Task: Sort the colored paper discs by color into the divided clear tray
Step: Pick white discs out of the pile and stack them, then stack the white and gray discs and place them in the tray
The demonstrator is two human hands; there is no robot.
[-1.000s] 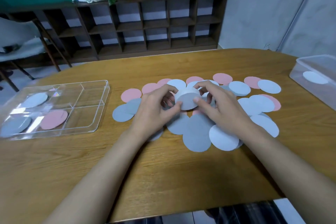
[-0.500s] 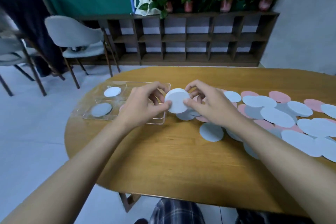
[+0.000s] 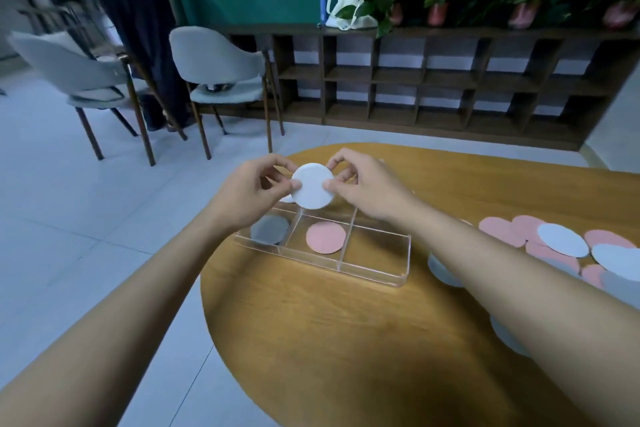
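Note:
A white paper disc (image 3: 312,186) is pinched between my left hand (image 3: 251,192) and my right hand (image 3: 367,187), held upright above the far side of the divided clear tray (image 3: 374,265). In the tray's near row a grey disc (image 3: 269,230) lies in the left compartment and a pink disc (image 3: 326,237) in the middle one; the right compartment holds nothing. A sliver of another white disc (image 3: 287,199) shows in the far left compartment below my left hand. Loose pink discs (image 3: 502,231) and white discs (image 3: 562,240) lie spread on the table at the right.
The tray sits near the left end of the oval wooden table (image 3: 346,340). Two grey chairs (image 3: 221,69) and a standing person (image 3: 138,28) are beyond on the tiled floor. A dark cubby shelf (image 3: 450,80) with potted plants runs along the back wall.
Both hands carried the white disc leftward from the loose pile to above the tray. My view swung left, so the tray now sits in the centre.

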